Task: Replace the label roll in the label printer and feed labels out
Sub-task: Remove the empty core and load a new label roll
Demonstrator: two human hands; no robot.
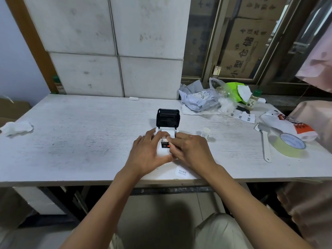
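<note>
A small white label printer sits near the front edge of the white table, its black lid flipped up and open. A red light glows beside the power button on its front panel. My left hand wraps the printer's left side, fingers reaching over the open bay. My right hand covers the right side, thumb and fingers pinching white label paper at the bay's front lip. The roll inside is mostly hidden. Another white label roll lies on the table just right of the printer.
A welcome card lies in front of the printer. Right side holds a tape roll, a white spatula-like tool, a snack bag, crumpled bags and a spice bottle. A tissue wad lies far left.
</note>
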